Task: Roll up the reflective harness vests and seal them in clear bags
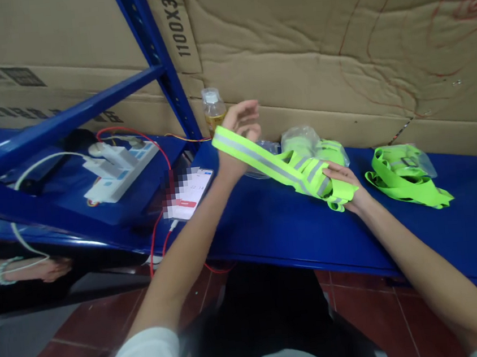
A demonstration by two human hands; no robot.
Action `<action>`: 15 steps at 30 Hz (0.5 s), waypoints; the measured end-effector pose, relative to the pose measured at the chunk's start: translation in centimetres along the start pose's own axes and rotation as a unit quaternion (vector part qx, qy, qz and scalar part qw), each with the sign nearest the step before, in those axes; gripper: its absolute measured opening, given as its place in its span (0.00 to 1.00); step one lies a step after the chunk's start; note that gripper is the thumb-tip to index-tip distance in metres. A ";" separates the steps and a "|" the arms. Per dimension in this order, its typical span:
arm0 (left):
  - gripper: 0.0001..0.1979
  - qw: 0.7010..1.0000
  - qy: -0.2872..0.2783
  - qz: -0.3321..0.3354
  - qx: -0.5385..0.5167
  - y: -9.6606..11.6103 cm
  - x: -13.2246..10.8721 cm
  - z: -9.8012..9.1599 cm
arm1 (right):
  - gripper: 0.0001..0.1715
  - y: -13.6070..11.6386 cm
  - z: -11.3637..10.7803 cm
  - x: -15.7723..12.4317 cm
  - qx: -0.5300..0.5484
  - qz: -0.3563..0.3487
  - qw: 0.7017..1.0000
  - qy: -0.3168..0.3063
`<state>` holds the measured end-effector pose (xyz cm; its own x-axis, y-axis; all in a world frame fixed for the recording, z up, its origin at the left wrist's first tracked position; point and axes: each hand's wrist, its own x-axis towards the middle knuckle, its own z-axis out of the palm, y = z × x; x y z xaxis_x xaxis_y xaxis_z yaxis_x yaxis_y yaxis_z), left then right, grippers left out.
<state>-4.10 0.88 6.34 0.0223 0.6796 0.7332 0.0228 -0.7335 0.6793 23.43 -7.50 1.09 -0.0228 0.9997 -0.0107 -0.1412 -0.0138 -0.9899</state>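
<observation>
A neon yellow-green reflective strap with a grey stripe stretches between my hands above the blue shelf. My left hand is raised, its fingers apart and slightly bent, and the strap lies across it near the wrist. Whether the strap passes round behind that hand is hidden. My right hand is closed on the other end, where the strap is gathered in several folds. Behind the folds sits a clear plastic bag with more neon strap material. To the right lies another neon strap bundle, partly under clear plastic.
A phone on a red cable lies left of my forearm. Behind it stands a capped bottle. A white power strip rests on the left shelf, beyond a blue post. Another person's hand shows at far left. Cardboard backs the shelf.
</observation>
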 end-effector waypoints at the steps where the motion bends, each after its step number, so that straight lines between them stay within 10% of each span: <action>1: 0.18 0.998 -0.022 -0.057 -0.021 1.0 0.3 -0.7 | 0.28 -0.2 -0.3 0.0 -0.013 -0.004 1.000 0.000; 6: 0.19 0.927 -0.298 -0.228 -0.014 7.7 -2.8 -4.4 | 0.29 -1.6 -1.8 -0.6 -0.128 -0.071 0.988 -0.044; 12: 0.12 0.742 -0.578 -0.325 0.102 13.0 -8.5 -9.0 | 0.24 -1.5 -2.2 -0.8 -0.290 -0.185 0.927 -0.148; 15: 0.13 0.817 -0.478 -0.286 0.151 13.2 -9.8 -8.5 | 0.32 -0.7 -1.1 -1.0 -0.316 -0.214 0.909 -0.171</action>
<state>-12.52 -15.45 8.38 0.6888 0.7072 -0.1595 0.5451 -0.3601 0.7571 24.59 -8.49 1.64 -0.4216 0.8441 0.3314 0.3835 0.4971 -0.7784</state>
